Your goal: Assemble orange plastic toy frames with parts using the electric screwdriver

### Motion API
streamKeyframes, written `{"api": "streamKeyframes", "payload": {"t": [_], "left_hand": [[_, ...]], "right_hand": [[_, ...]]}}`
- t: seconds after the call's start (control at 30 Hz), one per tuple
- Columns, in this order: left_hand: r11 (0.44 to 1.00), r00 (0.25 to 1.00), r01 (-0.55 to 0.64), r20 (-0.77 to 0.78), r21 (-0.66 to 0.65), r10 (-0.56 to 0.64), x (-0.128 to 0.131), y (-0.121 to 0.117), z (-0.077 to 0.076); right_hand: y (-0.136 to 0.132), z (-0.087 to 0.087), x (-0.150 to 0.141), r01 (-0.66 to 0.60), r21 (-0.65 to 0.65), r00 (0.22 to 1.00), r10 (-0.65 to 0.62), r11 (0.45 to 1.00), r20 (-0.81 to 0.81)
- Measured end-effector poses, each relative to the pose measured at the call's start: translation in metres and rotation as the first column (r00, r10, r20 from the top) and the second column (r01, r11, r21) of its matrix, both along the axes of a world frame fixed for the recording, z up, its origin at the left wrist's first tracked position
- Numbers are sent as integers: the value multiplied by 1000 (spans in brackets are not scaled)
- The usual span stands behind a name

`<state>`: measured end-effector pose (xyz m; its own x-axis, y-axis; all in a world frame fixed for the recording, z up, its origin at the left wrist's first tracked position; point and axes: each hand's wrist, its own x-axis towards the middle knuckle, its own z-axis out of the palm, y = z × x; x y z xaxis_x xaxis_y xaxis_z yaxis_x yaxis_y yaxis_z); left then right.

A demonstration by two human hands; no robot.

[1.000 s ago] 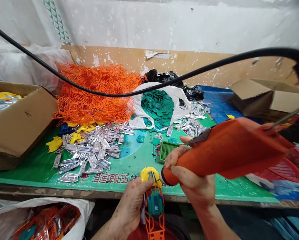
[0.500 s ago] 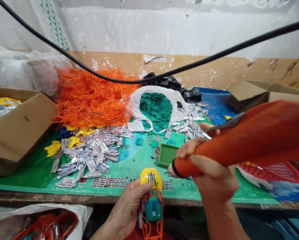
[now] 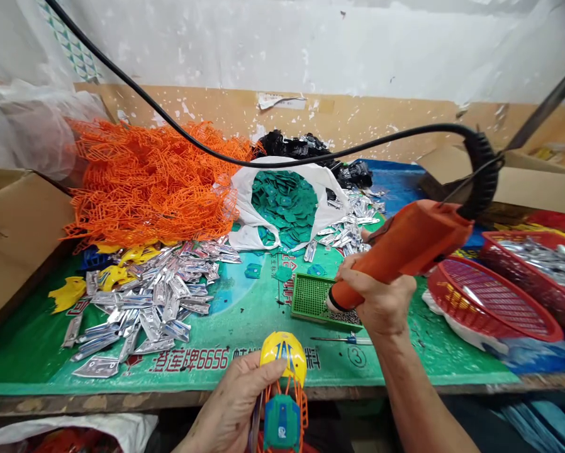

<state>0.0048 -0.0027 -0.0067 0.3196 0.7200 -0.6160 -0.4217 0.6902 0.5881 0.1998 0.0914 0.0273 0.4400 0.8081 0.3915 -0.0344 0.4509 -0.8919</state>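
My left hand [image 3: 238,399] is closed around a toy vehicle body [image 3: 282,421] at the table's front edge. It has a yellow rounded front piece, an orange cage frame and a green panel; my thumb presses on the yellow piece. My right hand [image 3: 381,296] grips an orange electric screwdriver [image 3: 396,251], its black cable running off the rear end. The driver's tip points down into a green perforated tray [image 3: 304,299] that holds small dark screws [image 3: 346,316]. A thin hand screwdriver [image 3: 351,340] with a blue handle lies just below the tray, partly behind my right wrist.
Orange frames [image 3: 155,182] are heaped at back left, beside a white bag [image 3: 242,198] of green panels [image 3: 287,204]. Silver pieces [image 3: 155,302] and yellow parts [image 3: 68,294] lie in front. Cardboard boxes [image 3: 22,233] flank the table; red baskets [image 3: 490,302] stand right. A black cable [image 3: 169,129] hangs across.
My right hand has brought the electric screwdriver from above the toy vehicle body to the screw tray, tilting it more downward. The view has shifted rightward. My left hand keeps its hold.
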Motion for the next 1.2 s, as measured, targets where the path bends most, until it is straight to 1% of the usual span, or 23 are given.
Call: {"api": "streamKeyframes", "payload": {"t": [0.17, 0.4, 0.6, 0.7, 0.8, 0.97, 1.07, 1.2], "left_hand": [[999, 999, 33, 43, -20, -32, 0, 2, 3], [1000, 990, 14, 138, -12, -12, -1, 4, 5], [999, 989, 32, 141, 6, -33, -2, 3, 2], [1000, 989, -5, 148, 26, 1, -2, 2, 0], [999, 993, -31, 118, 32, 27, -2, 1, -1], [998, 999, 32, 21, 46, -33, -5, 1, 0], [997, 998, 55, 0, 46, -55, -7, 3, -1], [991, 998, 66, -30, 116, -63, -8, 5, -3]], "right_hand": [[1, -4, 0, -22, -53, 1000, 22, 998, 2], [0, -5, 0, -23, -13, 1000, 23, 1000, 9], [-1, -6, 0, -34, -12, 999, 34, 999, 24], [1, -7, 0, -14, -22, 999, 15, 1000, 37], [1, -7, 0, 2, -5, 999, -2, 1000, 54], [0, -6, -2, 49, -20, 992, -46, 999, 117], [1, -6, -3, 42, -48, 996, -38, 998, 77], [2, -3, -4, 39, -75, 999, -39, 996, 3]]}}
